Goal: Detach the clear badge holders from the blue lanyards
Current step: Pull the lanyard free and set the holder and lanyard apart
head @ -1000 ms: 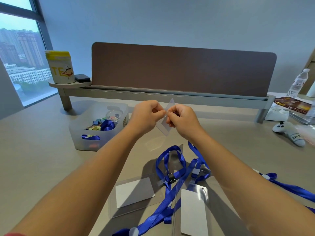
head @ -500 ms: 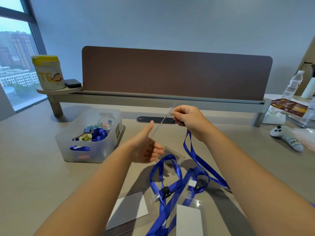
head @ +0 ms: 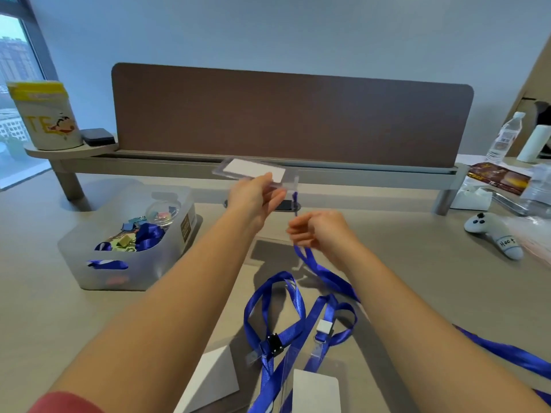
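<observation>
Hands are both up over the worktop (head: 44, 308) here. The left hand (head: 253, 198) has its grip pinched on a clear badge holder (head: 250, 171) with a white card inside, holding it flat-ish and raised in front of the brown divider panel (head: 292, 117). The right hand (head: 319, 231) sits just beside and a bit lower, grip curled around a blue lanyard (head: 325, 272) whose end pokes up out of the fist near the holder's corner; can't tell if the two are touching there, it's too blurry. The rest of that strap trails down onto the worktop. Nearer the camera there's a tangle of more blue lanyards (head: 274, 329) lying on the worktop, with two more badge holders (head: 316, 394) with white cards at the bottom edge, straps lying across them. Off to the left is a frosted plastic bin (head: 131, 248) with binder clips and blue strap inside. A yellow-lidded tub (head: 44, 114) stands on the shelf end at far left, and a white game controller (head: 492, 231) lies on the right, with a water bottle (head: 504, 135) behind it.
</observation>
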`<state>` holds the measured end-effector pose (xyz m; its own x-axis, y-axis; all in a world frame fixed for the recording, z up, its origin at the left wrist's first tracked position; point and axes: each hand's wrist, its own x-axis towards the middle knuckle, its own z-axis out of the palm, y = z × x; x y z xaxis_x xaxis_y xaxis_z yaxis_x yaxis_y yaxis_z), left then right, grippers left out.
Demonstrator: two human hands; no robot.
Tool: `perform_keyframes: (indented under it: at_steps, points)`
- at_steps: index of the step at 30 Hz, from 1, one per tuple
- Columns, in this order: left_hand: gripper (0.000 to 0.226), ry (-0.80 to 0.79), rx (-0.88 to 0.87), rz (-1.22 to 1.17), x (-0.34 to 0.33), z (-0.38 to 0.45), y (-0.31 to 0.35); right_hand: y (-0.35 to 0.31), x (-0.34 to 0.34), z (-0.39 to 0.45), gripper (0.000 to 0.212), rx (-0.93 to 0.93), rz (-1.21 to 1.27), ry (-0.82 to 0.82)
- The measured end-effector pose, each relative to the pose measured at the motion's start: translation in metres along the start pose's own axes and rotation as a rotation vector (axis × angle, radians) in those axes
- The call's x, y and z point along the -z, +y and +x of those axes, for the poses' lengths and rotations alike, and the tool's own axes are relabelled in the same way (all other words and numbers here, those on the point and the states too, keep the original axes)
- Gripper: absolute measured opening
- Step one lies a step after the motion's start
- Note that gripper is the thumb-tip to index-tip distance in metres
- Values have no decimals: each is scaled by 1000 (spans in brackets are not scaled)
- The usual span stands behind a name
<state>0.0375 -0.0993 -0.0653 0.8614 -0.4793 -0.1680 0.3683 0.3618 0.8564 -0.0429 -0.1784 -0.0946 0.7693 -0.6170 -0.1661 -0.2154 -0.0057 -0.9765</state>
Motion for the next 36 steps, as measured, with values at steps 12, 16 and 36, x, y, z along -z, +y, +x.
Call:
perform_keyframes:
  at_steps: [12,16,36]
  points:
    - [24,-54,60,-103,-12,14,-12,17,7,29,69,13,631,26]
    - [17,24,86,-21,-21,27,-33,8,58,49,10,-5,722,253]
    - [12,40,33,-52,-54,58,-62,-29,121,86,24,214,320,527]
